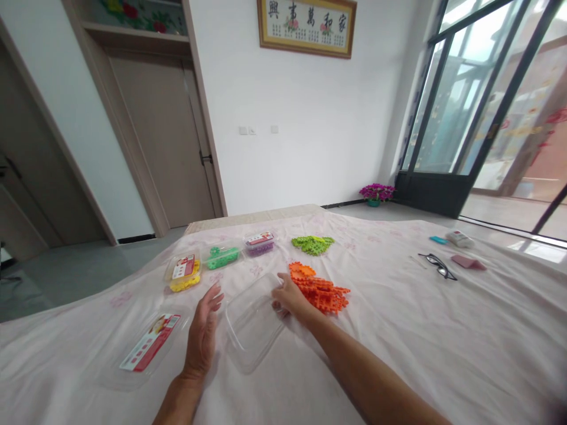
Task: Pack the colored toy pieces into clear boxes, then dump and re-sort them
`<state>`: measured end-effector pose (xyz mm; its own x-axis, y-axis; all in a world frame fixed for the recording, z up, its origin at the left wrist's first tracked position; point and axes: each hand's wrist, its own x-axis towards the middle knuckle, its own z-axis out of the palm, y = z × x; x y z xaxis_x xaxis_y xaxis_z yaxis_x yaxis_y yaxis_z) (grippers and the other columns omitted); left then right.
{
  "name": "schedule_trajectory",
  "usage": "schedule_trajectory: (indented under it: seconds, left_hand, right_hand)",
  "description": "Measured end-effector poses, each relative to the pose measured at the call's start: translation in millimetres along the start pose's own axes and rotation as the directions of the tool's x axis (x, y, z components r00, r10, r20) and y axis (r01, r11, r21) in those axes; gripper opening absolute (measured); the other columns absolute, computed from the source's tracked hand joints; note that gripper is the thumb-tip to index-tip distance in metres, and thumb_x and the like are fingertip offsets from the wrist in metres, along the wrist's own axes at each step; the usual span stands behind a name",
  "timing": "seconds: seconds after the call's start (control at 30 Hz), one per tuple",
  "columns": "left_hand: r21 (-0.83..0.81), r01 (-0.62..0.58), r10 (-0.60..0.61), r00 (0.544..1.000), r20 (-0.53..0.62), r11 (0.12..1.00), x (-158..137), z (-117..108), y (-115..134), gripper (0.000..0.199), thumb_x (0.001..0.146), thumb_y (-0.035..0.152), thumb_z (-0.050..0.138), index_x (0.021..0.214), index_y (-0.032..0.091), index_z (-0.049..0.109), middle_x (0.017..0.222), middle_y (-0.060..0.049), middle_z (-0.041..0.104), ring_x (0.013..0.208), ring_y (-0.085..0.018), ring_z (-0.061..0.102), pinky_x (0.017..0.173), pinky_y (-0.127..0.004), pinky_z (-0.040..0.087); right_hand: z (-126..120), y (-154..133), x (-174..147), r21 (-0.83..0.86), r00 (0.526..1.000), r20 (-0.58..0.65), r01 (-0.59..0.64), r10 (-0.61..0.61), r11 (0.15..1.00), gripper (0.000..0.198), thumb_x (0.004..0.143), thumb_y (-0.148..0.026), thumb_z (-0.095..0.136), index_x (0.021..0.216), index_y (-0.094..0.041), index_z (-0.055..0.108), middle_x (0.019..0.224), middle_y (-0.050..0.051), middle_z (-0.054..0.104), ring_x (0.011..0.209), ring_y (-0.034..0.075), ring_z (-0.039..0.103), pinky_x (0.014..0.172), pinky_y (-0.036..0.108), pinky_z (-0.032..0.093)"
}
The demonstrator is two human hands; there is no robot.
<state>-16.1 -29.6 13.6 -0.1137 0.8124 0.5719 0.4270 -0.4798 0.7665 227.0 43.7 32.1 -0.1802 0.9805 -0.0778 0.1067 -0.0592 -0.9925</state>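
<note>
A clear plastic container [252, 330] sits just below the centre of the frame, between the two hands. The right hand [290, 295] grips its upper right edge, thumb and fingers closed on the rim. The left hand [204, 327] is half open, fingers loosely curved, just beside the container's left edge and holding nothing. The container's long axis slants from lower left to upper right; the see-through plastic makes it hard to tell which way its opening faces.

Close against the right hand, a heap of orange pieces [325, 295] crowds that side, the forearm passing in front of its lower edge. Left of the left hand, a clear lid with a red and white label [150, 342] lies on the flowered cloth [376, 342], slanting much the same way. Above the hands stand boxes of yellow pieces [183, 276], green pieces [222, 258] and purple pieces [260, 245], then a loose lime-green pile [312, 244]. Well apart, at the right of the frame, lie glasses [437, 267] and a folded pink cloth [468, 262].
</note>
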Motion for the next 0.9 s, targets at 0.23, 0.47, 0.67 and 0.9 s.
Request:
schedule_trajectory:
  seconds: [0.23,0.47,0.67,0.9]
  left_hand:
    - [0.061,0.026,-0.022,0.998,-0.056,0.998,1.3,12.4,4.5,0.056,0.098,0.053,0.036,0.143,0.021,0.045,0.144,-0.012,0.053,0.128,-0.026,0.056,0.108,-0.043,0.047]
    - [0.174,0.203,-0.197,0.979,-0.051,0.964,5.8,18.3,-5.6,0.052,0.098,0.048,0.043,0.142,0.022,0.046,0.139,-0.011,0.057,0.125,-0.024,0.058,0.106,-0.045,0.048]
    - [0.329,-0.101,0.103,0.995,0.012,0.939,2.8,13.2,1.2,0.042,0.098,0.040,0.042,0.133,0.022,0.055,0.137,-0.009,0.058,0.130,-0.024,0.052,0.114,-0.046,0.041]
    - [0.393,-0.284,0.215,0.954,0.211,0.874,-0.1,15.0,3.0,0.041,0.096,0.039,0.048,0.132,0.025,0.060,0.142,-0.009,0.056,0.135,-0.025,0.049,0.115,-0.046,0.040]
  right_hand:
    - [-5.2,-16.3,-15.0,0.087,0.999,-0.015,-0.029,0.030,0.996,0.089,0.074,-0.040,0.075,0.150,-0.025,0.033,0.114,0.012,0.061,0.091,0.024,0.063,0.057,0.030,0.054]
    - [-59.7,-61.8,-16.7,-0.595,0.958,0.133,0.283,-0.255,0.752,0.031,0.079,-0.027,0.067,0.109,-0.024,0.074,0.099,0.006,0.074,0.091,0.024,0.066,0.080,0.033,0.048]
    - [-134.3,-56.2,-10.6,-0.874,0.988,-0.062,0.014,-0.138,0.486,0.027,0.066,-0.019,0.073,0.091,-0.025,0.079,0.093,0.007,0.075,0.087,0.024,0.066,0.075,0.031,0.046]
    - [-169.5,-28.6,-0.8,-0.758,1.000,-0.019,-0.012,-0.003,0.652,0.033,0.053,-0.017,0.076,0.084,-0.028,0.081,0.078,0.001,0.075,0.073,0.022,0.066,0.064,0.029,0.045]
